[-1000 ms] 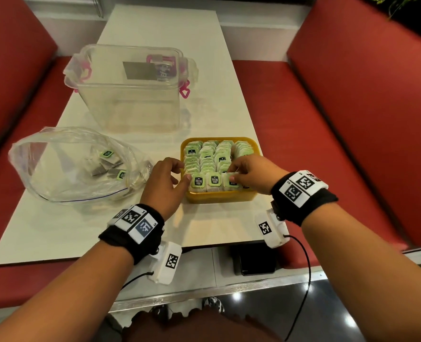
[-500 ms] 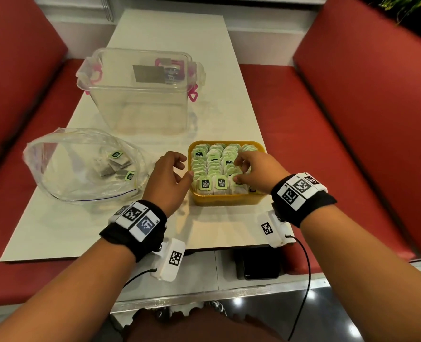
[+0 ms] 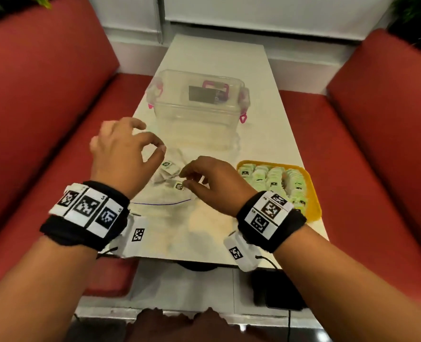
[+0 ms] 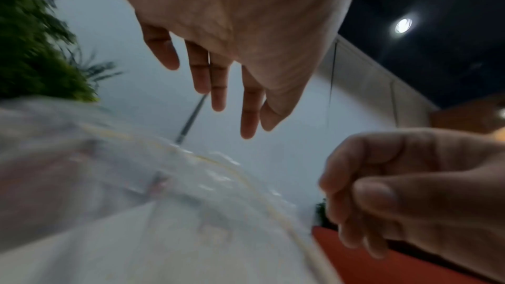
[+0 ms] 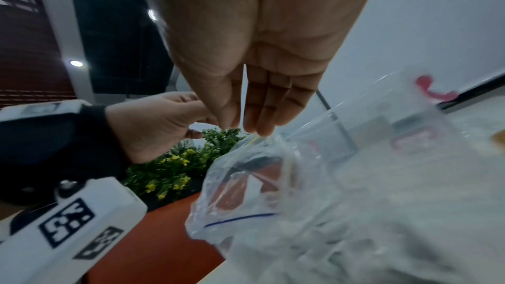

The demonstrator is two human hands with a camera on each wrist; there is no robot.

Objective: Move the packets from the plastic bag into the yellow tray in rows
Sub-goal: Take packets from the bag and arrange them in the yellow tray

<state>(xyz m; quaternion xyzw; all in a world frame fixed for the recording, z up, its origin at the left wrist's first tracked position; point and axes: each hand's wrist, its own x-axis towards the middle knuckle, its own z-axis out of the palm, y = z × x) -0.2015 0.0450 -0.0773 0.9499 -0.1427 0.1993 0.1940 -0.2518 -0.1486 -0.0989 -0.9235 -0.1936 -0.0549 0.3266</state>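
The clear plastic bag (image 3: 166, 193) lies on the white table between my hands, with a few white-and-green packets (image 3: 168, 165) inside. My right hand (image 3: 188, 181) reaches left over it, and its thumb and fingertips (image 5: 259, 125) pinch the bag's upper zip rim (image 5: 255, 138). My left hand (image 3: 161, 150) hovers above the bag's left side with fingers loosely curled, thumb and forefinger (image 4: 247, 124) close together and nothing between them. The yellow tray (image 3: 313, 208), packed with rows of green packets, sits to the right of my right wrist.
A clear lidded box (image 3: 197, 107) with pink latches stands behind the bag. Red bench seats (image 3: 352, 149) flank the narrow table (image 3: 261, 134). A dark device (image 3: 278, 290) lies on the floor under the near edge. The tray is close to the table's right edge.
Both hands have left the yellow tray and moved left to the plastic bag. The right hand has taken hold of the bag's rim. My head has turned left.
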